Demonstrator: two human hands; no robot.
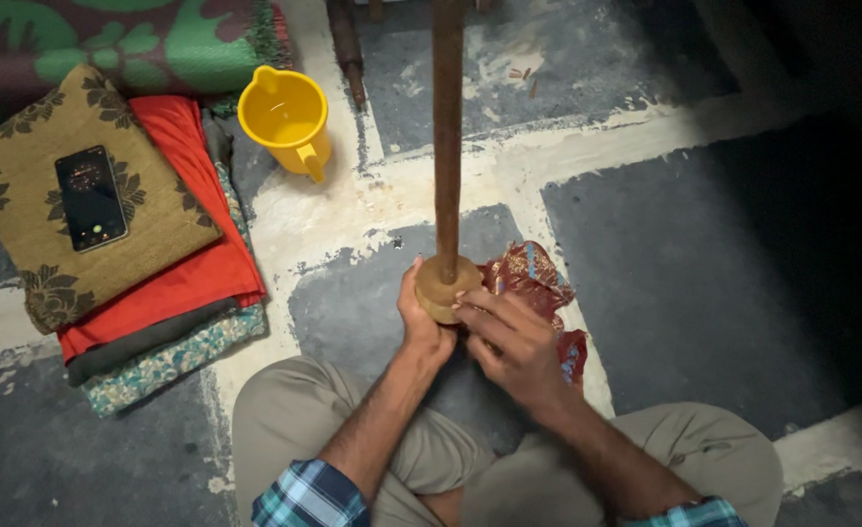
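Note:
A long brown wooden rod stands upright, its lower end set in a round tan wooden disc near the floor. My left hand cups the disc from the left side. Wrapped around the disc's right and near side is my right hand, fingers curled over its rim. A crumpled red patterned cloth lies on the floor just behind and right of the hands. My bent knees in khaki trousers frame the bottom of the view.
A yellow plastic jug stands at the upper left. A stack of folded cloths lies at the left, with a dark phone on the top olive one. The floor is grey with white bands.

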